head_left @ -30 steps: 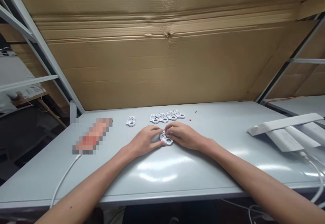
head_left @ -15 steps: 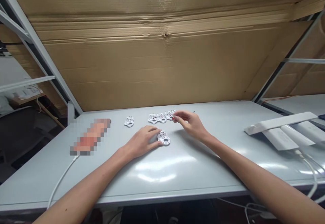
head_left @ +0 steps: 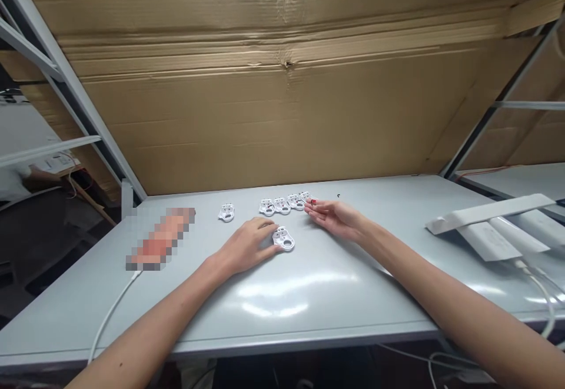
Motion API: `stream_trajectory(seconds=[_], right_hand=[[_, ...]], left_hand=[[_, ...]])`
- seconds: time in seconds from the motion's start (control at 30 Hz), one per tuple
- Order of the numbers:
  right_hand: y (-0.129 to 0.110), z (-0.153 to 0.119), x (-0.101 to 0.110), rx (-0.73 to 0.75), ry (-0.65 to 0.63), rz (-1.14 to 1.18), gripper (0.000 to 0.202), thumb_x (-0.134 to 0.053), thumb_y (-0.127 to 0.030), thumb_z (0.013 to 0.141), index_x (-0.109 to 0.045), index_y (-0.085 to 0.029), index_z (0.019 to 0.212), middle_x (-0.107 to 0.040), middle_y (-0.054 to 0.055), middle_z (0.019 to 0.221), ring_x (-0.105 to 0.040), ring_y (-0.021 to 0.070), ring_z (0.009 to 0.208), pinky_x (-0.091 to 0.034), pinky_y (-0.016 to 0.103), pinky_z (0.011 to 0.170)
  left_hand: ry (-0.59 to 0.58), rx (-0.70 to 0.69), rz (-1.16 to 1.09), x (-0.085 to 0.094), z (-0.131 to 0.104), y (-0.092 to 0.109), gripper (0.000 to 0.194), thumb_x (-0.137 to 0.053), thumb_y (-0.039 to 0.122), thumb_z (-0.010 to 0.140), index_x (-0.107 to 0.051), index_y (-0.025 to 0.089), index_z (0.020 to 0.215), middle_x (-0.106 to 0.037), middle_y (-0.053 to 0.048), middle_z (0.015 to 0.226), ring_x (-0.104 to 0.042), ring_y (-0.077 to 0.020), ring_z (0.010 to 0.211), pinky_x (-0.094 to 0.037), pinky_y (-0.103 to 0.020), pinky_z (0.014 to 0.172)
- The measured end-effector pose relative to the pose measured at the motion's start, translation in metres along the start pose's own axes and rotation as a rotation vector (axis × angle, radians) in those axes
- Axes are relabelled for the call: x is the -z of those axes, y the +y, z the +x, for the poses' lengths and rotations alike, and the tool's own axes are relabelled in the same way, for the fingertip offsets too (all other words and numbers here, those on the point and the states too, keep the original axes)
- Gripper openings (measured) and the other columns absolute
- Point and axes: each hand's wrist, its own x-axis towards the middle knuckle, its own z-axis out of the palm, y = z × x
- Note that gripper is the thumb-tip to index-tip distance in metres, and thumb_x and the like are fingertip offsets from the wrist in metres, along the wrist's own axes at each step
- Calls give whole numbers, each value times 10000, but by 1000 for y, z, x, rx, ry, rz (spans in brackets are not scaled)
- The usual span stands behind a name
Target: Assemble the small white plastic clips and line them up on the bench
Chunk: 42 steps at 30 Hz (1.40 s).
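My left hand (head_left: 247, 245) rests on the table with thumb and fingers closed around the edge of a white plastic part with a round hole (head_left: 283, 239), which lies flat. To its right, my right hand (head_left: 338, 219) is turned partly palm up, a small red-and-black piece (head_left: 313, 202) pinched at the fingertips. Just beyond the fingertips, several similar white parts (head_left: 281, 205) form a row; the rightmost is close to the right hand. One more white part (head_left: 226, 212) lies apart on the left.
A blurred-out orange-red object (head_left: 161, 239) with a white cable lies on the left. White power adapters or boxes (head_left: 489, 239) with cables sit on the right. A tiny black piece (head_left: 338, 195) lies toward the back. Cardboard (head_left: 282, 124) walls the rear edge of the grey table (head_left: 353, 295).
My right hand has rolled from palm down to partly palm up and shifted slightly right, bringing the red-and-black piece into fuller view. My left hand stays on the white part.
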Motion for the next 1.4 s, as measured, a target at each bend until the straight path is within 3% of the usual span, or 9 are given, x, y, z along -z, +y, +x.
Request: stream_trajectory(seconds=[0.17, 0.27, 0.4, 0.53, 0.67, 0.83, 1.07, 1.2, 1.4], right_hand=[[-14, -3, -5, -317, 60, 336, 149, -494, -207, 917, -630, -194, 859, -717, 145, 1092, -671, 217, 1107, -542, 364, 1012], [-21, -5, -5, -317, 127, 348, 185, -523, -299, 945, -668, -200, 885, -718, 123, 1143, -660, 209, 1128, -535, 352, 1019], [-24, -5, 7, -254, 183, 256, 132, -623, -309, 888, -694, -216, 949, -717, 93, 1164, -673, 213, 1096, -557, 345, 978], [-18, -1, 30, -59, 302, -227, 216, -604, -387, 877, -706, -207, 939, -724, 117, 1086, -695, 263, 991, -583, 415, 862], [-4, 1, 47, 64, 378, -866, 202, -558, -288, 851, -726, -203, 922, -737, 113, 1049, -675, 315, 997, -531, 459, 856], [7, 1, 52, 8, 280, -1060, 215, -543, -275, 832, -742, -222, 892, -736, 92, 1088, -670, 302, 1004, -519, 381, 792], [-3, -2, 39, 79, 245, -994, 237, -557, -320, 856, -724, -201, 973, -711, 112, 1125, -645, 309, 1042, -497, 428, 867], [-9, -11, 17, 299, 20, -903, 255, -517, -323, 910, -694, -218, 1060, -704, 89, 1141, -643, 268, 1039, -501, 405, 884], [-11, -24, -16, 467, -355, -941, 249, -512, -344, 952, -691, -208, 1057, -700, 101, 1111, -632, 265, 1036, -491, 429, 917]], left_hand=[[-12, -16, -4, -1, -1, 2, 423, -578, 450, 933, -603, 188, 1264, -567, -149, 1349, -518, -310, 1263, -444, -447, 1049], [-26, -44, -43, -4, 0, 5, 532, -622, 451, 905, -539, 173, 1351, -517, -154, 1418, -485, -312, 1307, -426, -446, 1074], [-30, -70, -113, -5, 1, 7, 483, -640, 423, 896, -556, 204, 1318, -595, -109, 1341, -531, -284, 1262, -442, -412, 1059], [-53, -68, -118, -3, 0, 5, 473, -669, 446, 871, -574, 222, 1276, -627, -84, 1298, -561, -277, 1222, -453, -407, 1037], [-37, -44, -82, 3, -3, 4, 479, -696, 436, 838, -605, 190, 1239, -595, -116, 1311, -564, -289, 1197, -470, -399, 1005], [-48, 3, -20, 13, -4, 4, 415, -649, 362, 840, -627, 185, 1214, -616, -120, 1202, -603, -279, 1077, -509, -388, 919], [47, 54, 52, 20, -5, -19, 491, -570, 284, 833, -566, 192, 1316, -599, -123, 1277, -552, -290, 1195, -455, -412, 1021], [153, 147, 86, 23, -5, -47, 473, -518, 327, 876, -545, 200, 1331, -577, -117, 1317, -536, -291, 1218, -425, -444, 1053], [150, 191, 66, 10, -3, -80, 469, -498, 392, 890, -564, 180, 1303, -583, -121, 1320, -529, -295, 1233, -407, -447, 1065]])
